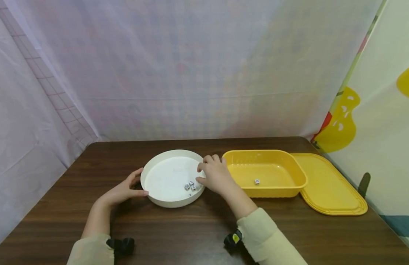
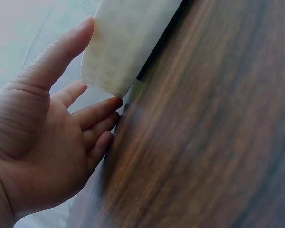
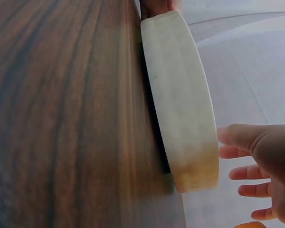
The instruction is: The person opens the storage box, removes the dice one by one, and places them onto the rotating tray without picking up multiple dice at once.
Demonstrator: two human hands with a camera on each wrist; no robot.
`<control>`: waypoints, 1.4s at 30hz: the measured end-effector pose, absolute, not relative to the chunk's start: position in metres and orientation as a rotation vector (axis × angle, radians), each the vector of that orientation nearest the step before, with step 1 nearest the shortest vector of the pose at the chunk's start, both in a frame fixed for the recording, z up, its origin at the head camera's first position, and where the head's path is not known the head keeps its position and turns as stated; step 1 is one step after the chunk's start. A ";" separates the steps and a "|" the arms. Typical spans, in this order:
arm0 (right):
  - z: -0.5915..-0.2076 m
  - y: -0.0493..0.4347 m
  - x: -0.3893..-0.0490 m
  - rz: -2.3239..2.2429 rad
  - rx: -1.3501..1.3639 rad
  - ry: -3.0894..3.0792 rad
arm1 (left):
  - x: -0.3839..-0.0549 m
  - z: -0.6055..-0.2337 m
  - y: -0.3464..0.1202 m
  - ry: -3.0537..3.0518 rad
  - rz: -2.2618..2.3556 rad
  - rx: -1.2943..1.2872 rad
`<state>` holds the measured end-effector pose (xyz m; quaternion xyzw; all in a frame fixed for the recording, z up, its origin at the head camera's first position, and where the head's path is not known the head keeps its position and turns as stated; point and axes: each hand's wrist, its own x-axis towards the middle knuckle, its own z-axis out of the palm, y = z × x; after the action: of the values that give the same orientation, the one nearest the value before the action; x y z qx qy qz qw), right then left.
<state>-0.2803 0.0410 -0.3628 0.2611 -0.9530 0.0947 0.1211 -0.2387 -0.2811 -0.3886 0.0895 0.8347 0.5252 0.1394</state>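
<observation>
A round white tray (image 1: 168,176) sits on the dark wooden table, with several small white dice (image 1: 191,186) clustered toward its front right side. My left hand (image 1: 126,189) touches the tray's left side, thumb at the near rim and fingers spread along the wall; in the left wrist view, the hand (image 2: 57,123) shows an uncurled palm. Over the right rim hovers my right hand (image 1: 216,175), its fingers slightly bent. In the right wrist view, the right hand (image 3: 266,166) has its fingers apart beside the tray wall (image 3: 180,99), with nothing visible between them.
A yellow rectangular container (image 1: 274,192) stands right of the tray, with one die (image 1: 257,182) inside. Its flat yellow lid (image 1: 334,187) lies partly behind it at the right table edge. White patterned curtains (image 1: 178,73) hang behind the table (image 1: 171,235).
</observation>
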 end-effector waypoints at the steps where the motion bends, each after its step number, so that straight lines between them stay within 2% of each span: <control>1: -0.362 0.041 -0.280 0.277 0.762 -2.789 | -0.239 -0.389 -0.281 2.413 1.515 0.259; 42: -0.331 0.078 -0.258 0.260 0.765 -2.789 | -0.239 -0.391 -0.282 2.418 1.521 0.253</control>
<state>-0.2582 0.0778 -0.3310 0.2615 -0.9538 0.0890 0.1185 -0.2389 -0.2824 -0.3911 0.0873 0.8353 0.5254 0.1365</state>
